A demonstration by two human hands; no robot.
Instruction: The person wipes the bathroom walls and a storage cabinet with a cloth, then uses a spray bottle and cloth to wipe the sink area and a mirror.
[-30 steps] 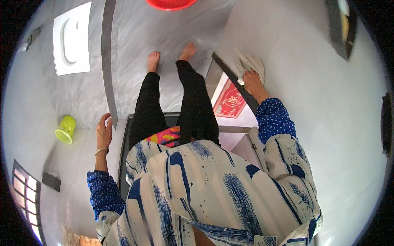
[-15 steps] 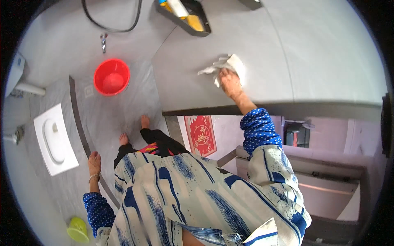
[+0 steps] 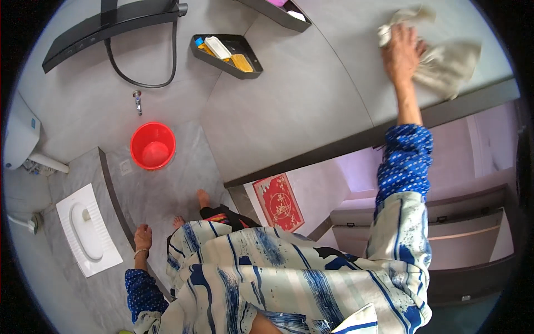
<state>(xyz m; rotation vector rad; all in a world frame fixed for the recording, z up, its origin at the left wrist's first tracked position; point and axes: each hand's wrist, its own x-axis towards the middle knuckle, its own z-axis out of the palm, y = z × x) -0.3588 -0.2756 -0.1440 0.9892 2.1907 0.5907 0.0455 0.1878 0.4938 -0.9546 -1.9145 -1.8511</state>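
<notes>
High on the grey wall to the right, my right hand (image 3: pixel 403 55) presses a crumpled beige cloth (image 3: pixel 449 69) against the surface. Its fingers reach over the fabric, and part of the cloth hangs loose beside the wrist, blurred by motion. My right arm is stretched far out, in a blue dotted sleeve. My left hand (image 3: pixel 143 237) hangs low at my side with a bracelet on the wrist. Its fingers are loosely bent, partly turned out of sight, and I see nothing in them.
A red bucket (image 3: pixel 153 146) stands on the floor below a small tap (image 3: pixel 138 103). A squat toilet (image 3: pixel 89 229) lies left of a raised edge. Corner shelves (image 3: pixel 228 54) and a black shower panel (image 3: pixel 114 26) jut from the wall. Through the doorway lies a red mat (image 3: pixel 278 203).
My right hand has moved the cloth up and to the right along the wall, and the arm is straighter. The view has shifted, showing more of the shower panel. My left hand still hangs down.
</notes>
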